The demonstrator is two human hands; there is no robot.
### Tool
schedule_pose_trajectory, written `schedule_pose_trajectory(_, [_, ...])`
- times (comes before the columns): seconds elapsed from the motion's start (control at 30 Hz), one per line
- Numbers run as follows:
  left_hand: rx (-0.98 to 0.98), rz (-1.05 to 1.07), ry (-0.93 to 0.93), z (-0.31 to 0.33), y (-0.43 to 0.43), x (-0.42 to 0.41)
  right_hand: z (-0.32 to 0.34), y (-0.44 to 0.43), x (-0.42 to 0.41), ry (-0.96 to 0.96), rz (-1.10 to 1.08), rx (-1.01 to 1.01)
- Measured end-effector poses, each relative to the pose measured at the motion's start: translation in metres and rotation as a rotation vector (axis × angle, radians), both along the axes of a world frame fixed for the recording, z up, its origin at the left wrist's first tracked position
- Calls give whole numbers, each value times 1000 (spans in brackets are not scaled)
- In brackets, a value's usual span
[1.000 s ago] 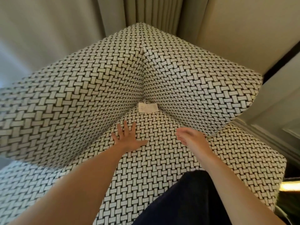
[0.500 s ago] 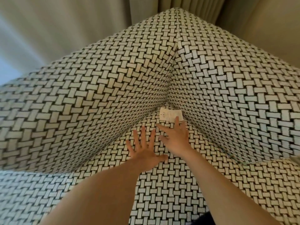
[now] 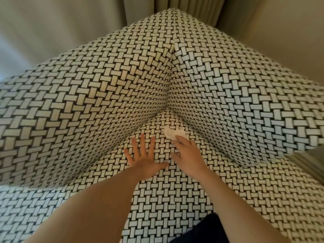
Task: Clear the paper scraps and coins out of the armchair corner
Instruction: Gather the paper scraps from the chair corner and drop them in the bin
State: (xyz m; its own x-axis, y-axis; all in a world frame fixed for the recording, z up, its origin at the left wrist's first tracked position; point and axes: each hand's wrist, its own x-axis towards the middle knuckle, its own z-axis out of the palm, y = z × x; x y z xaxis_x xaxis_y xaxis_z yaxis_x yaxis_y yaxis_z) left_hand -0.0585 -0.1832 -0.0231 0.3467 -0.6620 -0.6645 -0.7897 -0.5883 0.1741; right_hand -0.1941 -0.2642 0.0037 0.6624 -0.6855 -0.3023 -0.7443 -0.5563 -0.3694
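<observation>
A small white paper scrap (image 3: pixel 172 133) lies crumpled on the woven black-and-white seat (image 3: pixel 175 199), just in front of the armchair's inner corner (image 3: pixel 167 109). The fingers of my right hand (image 3: pixel 188 153) are curled onto the near edge of the scrap and pinch it. My left hand (image 3: pixel 144 157) presses flat on the seat with fingers spread, just left of the right hand and clear of the scrap. I see no coins.
The armchair's left wall (image 3: pixel 78 106) and right wall (image 3: pixel 245 102) rise steeply around the corner. Beige curtains (image 3: pixel 184 6) hang behind the chair. A dark trouser leg (image 3: pixel 206 230) shows at the bottom edge.
My right hand has reached the scrap and its fingers have curled onto it. The scrap was flat against the corner and is now crumpled and drawn slightly toward me. The left hand has stayed flat.
</observation>
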Motion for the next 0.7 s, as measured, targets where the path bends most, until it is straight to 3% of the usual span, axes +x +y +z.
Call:
schedule_pose_trajectory(0.17, [-30,12,0,4,2,0,24,21,-61,-296,-234,283])
schedule_pose_trajectory(0.27, [-48,15,-21,9,4,-3,48,32,-100,-426,-365,353])
schedule_pose_trajectory(0.43, [-118,4,-168,13,4,-22,82,50,-170,-463,-521,290])
schedule_pose_trajectory(0.7, [-224,-169,-115,15,8,-83,78,79,-262,-397,-725,102])
